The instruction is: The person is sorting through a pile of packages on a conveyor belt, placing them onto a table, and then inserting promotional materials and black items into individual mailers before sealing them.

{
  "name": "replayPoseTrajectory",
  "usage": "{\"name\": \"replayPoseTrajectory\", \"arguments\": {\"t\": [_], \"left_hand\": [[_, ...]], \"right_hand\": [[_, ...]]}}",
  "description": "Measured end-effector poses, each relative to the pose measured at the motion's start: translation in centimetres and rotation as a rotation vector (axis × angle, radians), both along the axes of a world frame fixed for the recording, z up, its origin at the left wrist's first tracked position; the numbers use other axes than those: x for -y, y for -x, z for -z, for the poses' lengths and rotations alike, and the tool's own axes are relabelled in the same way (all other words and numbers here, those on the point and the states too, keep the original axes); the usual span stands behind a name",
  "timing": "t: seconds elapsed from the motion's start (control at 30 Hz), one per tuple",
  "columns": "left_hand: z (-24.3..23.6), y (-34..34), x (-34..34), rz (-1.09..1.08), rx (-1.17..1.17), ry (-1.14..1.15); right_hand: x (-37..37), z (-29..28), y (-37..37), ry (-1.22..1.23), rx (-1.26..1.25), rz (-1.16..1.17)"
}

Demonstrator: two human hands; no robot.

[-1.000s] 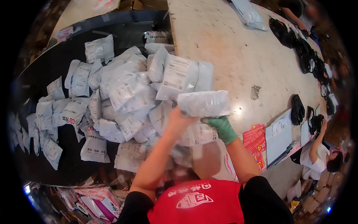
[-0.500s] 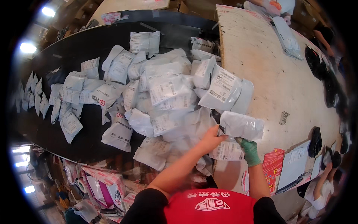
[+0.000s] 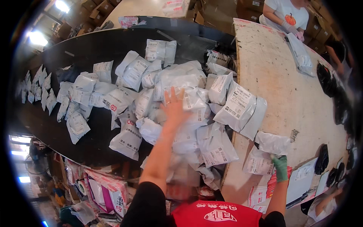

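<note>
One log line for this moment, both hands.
left hand: bare, spread over parcel pile; right hand: green-gloved, at white package; pile: mostly on black surface

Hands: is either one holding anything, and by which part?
The gloved right hand seems to hold a white bag by its near edge. The left hand, spread open over the pile, holds nothing.

The left hand (image 3: 175, 110) has come away from beside the parcel (image 3: 273, 143) and is now spread over the pile (image 3: 189, 77) on the belt (image 3: 98, 133). The right hand (image 3: 280, 167) and that parcel have shifted farther from the table's (image 3: 264, 94) left edge, and the glove now overlaps the red sheets (image 3: 270, 184) in view.
</note>
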State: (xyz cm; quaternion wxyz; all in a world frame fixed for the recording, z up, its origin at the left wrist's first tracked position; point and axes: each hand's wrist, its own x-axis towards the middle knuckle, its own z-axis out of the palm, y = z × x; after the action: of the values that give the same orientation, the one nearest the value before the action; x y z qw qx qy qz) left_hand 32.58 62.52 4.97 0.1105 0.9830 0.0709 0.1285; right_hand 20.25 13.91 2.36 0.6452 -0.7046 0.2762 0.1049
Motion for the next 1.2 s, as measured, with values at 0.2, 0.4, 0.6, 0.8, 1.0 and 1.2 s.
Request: {"name": "replayPoseTrajectory", "arguments": {"t": [0.2,0.4,0.6,0.8,1.0,1.2], "left_hand": [[4.8,0.6,-6.4,-0.079,0.094,0.594],[5.0,1.9,-6.5,-0.432,0.280,1.418],[1.5,4.6,-6.5,-0.457,0.135,1.968],[0.0,7.7,-8.1,-0.452,0.152,1.626],[-7.9,8.6,-18.7,-0.352,0.780,1.635],[2.3,3.9,-11.9,-0.170,-0.060,0.935]], "right_hand": [[-0.4,-3.6,1.1,1.034,0.443,0.117],[-15.0,-4.4,-3.6,0.790,0.851,-0.770],[-19.4,2.2,-3.8,1.100,0.828,-0.862],[-19.3,2.8,-4.0,1.049,0.851,-0.862],[-19.2,3.1,-3.7,1.067,0.827,-0.824],[-19.3,2.9,-4.0,1.082,0.805,-0.859]]}}
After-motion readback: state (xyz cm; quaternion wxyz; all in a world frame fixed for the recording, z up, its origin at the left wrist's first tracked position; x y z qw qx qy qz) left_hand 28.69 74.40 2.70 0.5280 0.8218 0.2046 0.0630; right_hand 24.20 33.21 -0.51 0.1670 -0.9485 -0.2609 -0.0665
